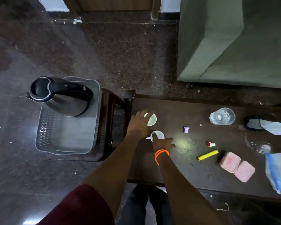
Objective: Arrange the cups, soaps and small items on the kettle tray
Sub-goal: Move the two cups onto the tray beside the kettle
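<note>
Left hand (139, 123) grips far cup (151, 119), right hand (163, 142) near cup (158, 135); lift level, set upright in tray (63, 132)

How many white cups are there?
2. One white cup is on the dark table under the left hand. The other cup is just nearer, at the right hand. The arms may hide more.

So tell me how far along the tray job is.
Nothing looks done: the grey tray holds only the kettle. In hand: the left hand grips one white cup, the right hand the other cup. Left on the table: two pink soaps, purple cap, yellow tube.
</note>
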